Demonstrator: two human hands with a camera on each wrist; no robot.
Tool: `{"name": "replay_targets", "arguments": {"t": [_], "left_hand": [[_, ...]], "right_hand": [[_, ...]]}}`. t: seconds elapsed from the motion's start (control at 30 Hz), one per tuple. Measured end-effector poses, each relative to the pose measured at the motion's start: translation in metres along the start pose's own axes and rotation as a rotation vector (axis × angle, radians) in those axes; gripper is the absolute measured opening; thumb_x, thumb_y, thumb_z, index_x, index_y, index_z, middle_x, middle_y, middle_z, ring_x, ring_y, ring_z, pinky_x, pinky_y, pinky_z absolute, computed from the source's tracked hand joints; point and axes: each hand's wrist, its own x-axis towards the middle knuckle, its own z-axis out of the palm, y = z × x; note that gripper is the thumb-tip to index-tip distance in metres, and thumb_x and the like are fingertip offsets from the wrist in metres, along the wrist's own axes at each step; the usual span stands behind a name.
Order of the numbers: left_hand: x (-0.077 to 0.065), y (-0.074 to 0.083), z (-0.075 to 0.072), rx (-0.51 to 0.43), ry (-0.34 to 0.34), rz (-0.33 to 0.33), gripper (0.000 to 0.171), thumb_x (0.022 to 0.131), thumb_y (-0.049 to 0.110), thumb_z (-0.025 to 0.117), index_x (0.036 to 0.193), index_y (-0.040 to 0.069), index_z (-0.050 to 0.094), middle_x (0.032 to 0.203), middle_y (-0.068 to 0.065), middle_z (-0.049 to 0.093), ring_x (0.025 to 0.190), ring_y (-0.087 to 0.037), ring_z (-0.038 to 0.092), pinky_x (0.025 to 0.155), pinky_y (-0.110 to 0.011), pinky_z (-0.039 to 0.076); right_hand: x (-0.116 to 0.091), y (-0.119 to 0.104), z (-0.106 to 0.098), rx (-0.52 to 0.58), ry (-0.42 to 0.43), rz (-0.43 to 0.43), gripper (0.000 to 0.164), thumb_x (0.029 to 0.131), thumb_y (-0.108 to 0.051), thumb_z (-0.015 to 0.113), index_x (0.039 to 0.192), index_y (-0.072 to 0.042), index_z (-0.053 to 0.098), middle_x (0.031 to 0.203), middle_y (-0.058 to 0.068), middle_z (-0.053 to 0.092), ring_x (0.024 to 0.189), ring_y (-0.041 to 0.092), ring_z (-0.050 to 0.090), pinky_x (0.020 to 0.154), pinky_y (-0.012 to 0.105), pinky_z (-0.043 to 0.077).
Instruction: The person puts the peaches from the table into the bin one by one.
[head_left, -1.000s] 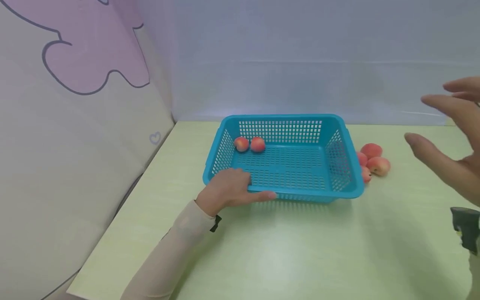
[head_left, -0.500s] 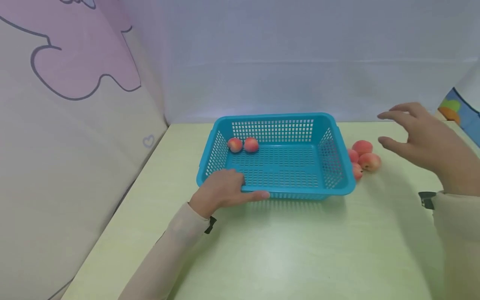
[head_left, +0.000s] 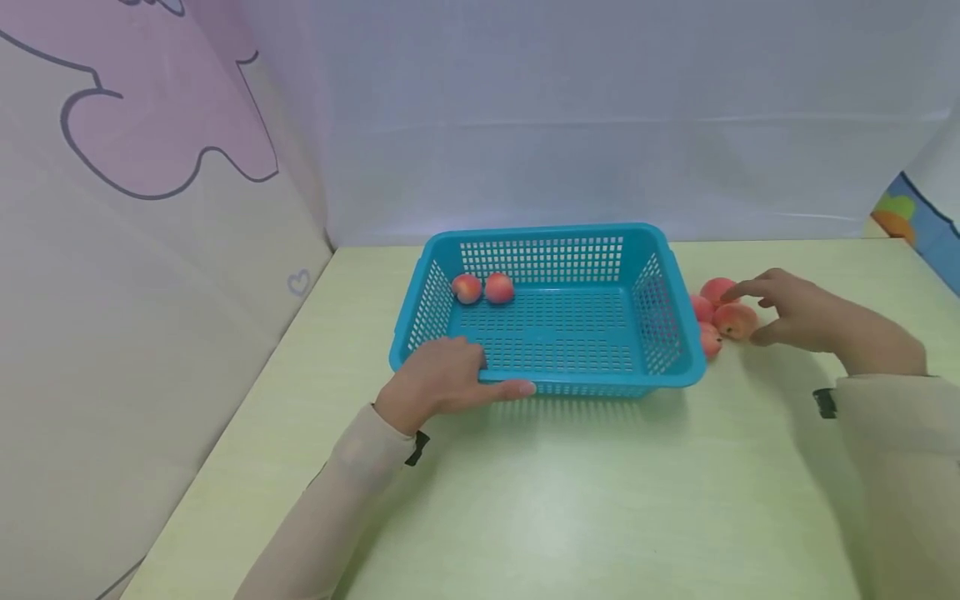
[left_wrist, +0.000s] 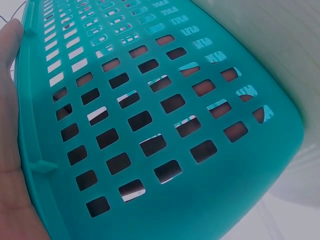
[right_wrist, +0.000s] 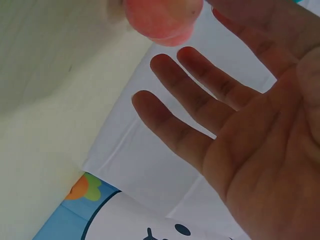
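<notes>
A blue plastic basket [head_left: 540, 379] with perforated walls stands on the table. Two red-and-yellow peaches [head_left: 498, 288] lie in its far left corner. My left hand [head_left: 435, 379] grips the basket's near rim, thumb outside and fingers over the inside; the left wrist view shows the basket wall [left_wrist: 165, 125] close up. Just right of the basket, several peaches [head_left: 735, 321] sit in a cluster, partly behind its wall. At this cluster my right hand [head_left: 810, 312] reaches in, fingers spread and holding nothing. In the right wrist view a peach [right_wrist: 165, 17] is near the extended fingers; contact is unclear.
The pale green-yellow table [head_left: 540, 500] extends in front of the basket. A white cloth backdrop [head_left: 570, 150] rises behind it, and a printed side cloth [head_left: 165, 292] stands on the left. At the far right is another printed cloth [head_left: 918, 217].
From the right, my right hand has come leftward and down to the peach cluster. The left hand keeps its grip on the basket rim. The head view has shifted slightly.
</notes>
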Motion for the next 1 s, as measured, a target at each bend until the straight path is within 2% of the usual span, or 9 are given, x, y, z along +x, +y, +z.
{"name": "replay_targets", "arguments": {"t": [0.17,0.47,0.57,0.67,0.73,0.83,1.0], "left_hand": [[-0.001,-0.001,0.0,-0.011,0.002,-0.001,0.081,0.064,0.098,0.025,0.057,0.018,0.036,0.049,0.007,0.025,0.041,-0.009,0.028,0.043,-0.028,0.022],[-0.001,0.0,-0.002,-0.021,-0.02,-0.005,0.08,0.064,0.097,0.026,0.058,0.018,0.037,0.049,0.007,0.026,0.042,-0.009,0.029,0.044,-0.028,0.022],[-0.002,0.0,-0.003,-0.015,-0.022,-0.004,0.08,0.065,0.097,0.026,0.058,0.018,0.036,0.049,0.007,0.026,0.041,-0.009,0.029,0.043,-0.028,0.022],[-0.002,-0.001,-0.002,-0.013,-0.02,-0.006,0.079,0.066,0.096,0.027,0.058,0.018,0.036,0.049,0.007,0.026,0.042,-0.009,0.029,0.044,-0.028,0.022],[-0.002,-0.002,-0.002,-0.011,-0.018,-0.006,0.08,0.066,0.096,0.026,0.058,0.018,0.036,0.049,0.007,0.025,0.042,-0.009,0.028,0.044,-0.028,0.022],[-0.002,-0.001,-0.002,-0.014,-0.013,-0.002,0.08,0.065,0.097,0.026,0.058,0.018,0.036,0.049,0.007,0.026,0.042,-0.009,0.029,0.044,-0.028,0.022],[-0.001,0.0,-0.001,-0.01,-0.01,0.003,0.08,0.064,0.097,0.025,0.057,0.018,0.036,0.049,0.007,0.025,0.042,-0.009,0.029,0.044,-0.028,0.023]], "right_hand": [[0.002,0.005,0.005,0.031,-0.038,0.007,0.054,0.077,0.004,0.07,0.128,0.007,0.05,0.116,0.03,0.049,0.1,0.05,0.05,0.076,0.058,0.048],[0.005,0.007,0.009,0.04,-0.061,0.082,0.064,0.078,-0.009,0.077,0.132,0.003,0.046,0.112,0.027,0.051,0.099,0.05,0.048,0.072,0.055,0.05],[0.007,0.01,0.011,0.009,-0.082,0.089,0.051,0.08,-0.012,0.075,0.124,0.003,0.053,0.095,0.018,0.053,0.09,0.04,0.05,0.07,0.048,0.049],[0.009,0.013,0.013,-0.02,-0.11,0.103,0.04,0.081,-0.013,0.075,0.115,0.001,0.059,0.09,0.014,0.053,0.085,0.032,0.049,0.069,0.045,0.046],[0.008,0.015,0.013,-0.022,-0.123,0.117,0.039,0.078,-0.013,0.077,0.111,0.001,0.06,0.096,0.021,0.056,0.086,0.037,0.051,0.071,0.049,0.047],[0.007,0.017,0.014,-0.017,-0.125,0.151,0.048,0.074,-0.016,0.081,0.112,0.001,0.059,0.106,0.032,0.054,0.092,0.046,0.05,0.073,0.056,0.048],[0.002,0.02,0.014,-0.016,-0.138,0.199,0.059,0.069,-0.026,0.085,0.114,0.001,0.057,0.11,0.037,0.05,0.096,0.051,0.046,0.073,0.06,0.046]]}}
